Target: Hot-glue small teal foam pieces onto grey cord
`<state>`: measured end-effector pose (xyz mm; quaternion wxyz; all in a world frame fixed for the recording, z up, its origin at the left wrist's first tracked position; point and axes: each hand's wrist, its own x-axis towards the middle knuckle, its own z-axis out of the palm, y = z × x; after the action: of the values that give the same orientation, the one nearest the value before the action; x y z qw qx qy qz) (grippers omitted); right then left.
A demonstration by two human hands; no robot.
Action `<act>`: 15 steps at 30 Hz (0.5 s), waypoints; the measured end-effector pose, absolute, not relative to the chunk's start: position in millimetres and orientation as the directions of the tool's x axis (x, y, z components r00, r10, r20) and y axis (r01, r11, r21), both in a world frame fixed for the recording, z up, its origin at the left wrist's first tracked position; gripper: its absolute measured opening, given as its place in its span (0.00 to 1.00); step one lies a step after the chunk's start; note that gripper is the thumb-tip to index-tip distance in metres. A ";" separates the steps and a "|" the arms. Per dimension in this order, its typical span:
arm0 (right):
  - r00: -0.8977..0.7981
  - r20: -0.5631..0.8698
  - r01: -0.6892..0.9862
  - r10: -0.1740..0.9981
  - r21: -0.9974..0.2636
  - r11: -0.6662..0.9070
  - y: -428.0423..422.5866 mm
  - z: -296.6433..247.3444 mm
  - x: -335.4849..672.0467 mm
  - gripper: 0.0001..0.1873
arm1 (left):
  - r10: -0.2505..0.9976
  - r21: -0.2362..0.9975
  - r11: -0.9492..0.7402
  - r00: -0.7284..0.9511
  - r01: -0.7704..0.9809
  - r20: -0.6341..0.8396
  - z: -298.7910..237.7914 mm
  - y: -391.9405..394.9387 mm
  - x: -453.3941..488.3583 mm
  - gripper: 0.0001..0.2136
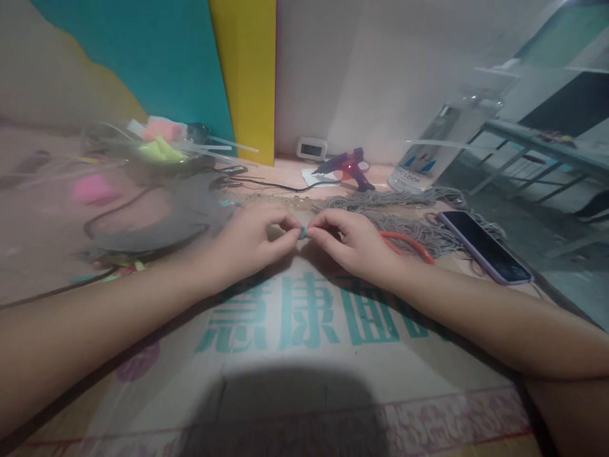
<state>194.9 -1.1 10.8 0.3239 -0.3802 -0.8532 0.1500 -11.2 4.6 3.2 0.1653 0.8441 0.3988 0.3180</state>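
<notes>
My left hand (254,238) and my right hand (349,241) meet fingertip to fingertip over a sheet of cardboard (304,343) printed with green characters. Both hands are closed in a pinch on one small teal piece (303,233) held between them. It is too small to name. An orange ring (409,244) lies just behind my right wrist, partly hidden by the hand. Grey yarn (394,212) is spread behind my right hand.
A phone (483,244) lies face up at the right. A glue gun (349,166) rests on a white pad near the wall, with a black cable (266,184) running left. A clear bowl (157,152) of coloured pieces and glue sticks stands at the back left. A clear bottle (442,143) stands back right.
</notes>
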 end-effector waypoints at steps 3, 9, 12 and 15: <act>-0.514 0.447 0.549 0.732 -0.484 0.681 -1.1 10.0 195.0 0.09 | 0.764 0.519 -0.644 0.501 0.562 0.407 3.7 5.2 -11.9 0.09; -0.518 0.445 0.545 0.730 -0.487 0.683 -1.8 10.2 194.8 0.10 | 0.749 0.508 -0.661 0.523 0.552 0.406 3.9 5.3 -10.3 0.10; -0.501 0.442 0.536 0.744 -0.517 0.667 -0.7 10.5 194.7 0.09 | 0.767 0.541 -0.639 0.510 0.546 0.390 3.8 4.8 -10.5 0.10; -0.448 0.415 0.525 0.792 -0.595 0.609 0.6 10.7 194.4 0.10 | 0.798 0.590 -0.599 0.463 0.541 0.386 5.7 3.4 -10.4 0.12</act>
<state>194.4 0.6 10.7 0.3437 -0.3976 -0.8284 0.1941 -10.4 3.4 5.7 0.1967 0.8324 0.4021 0.3268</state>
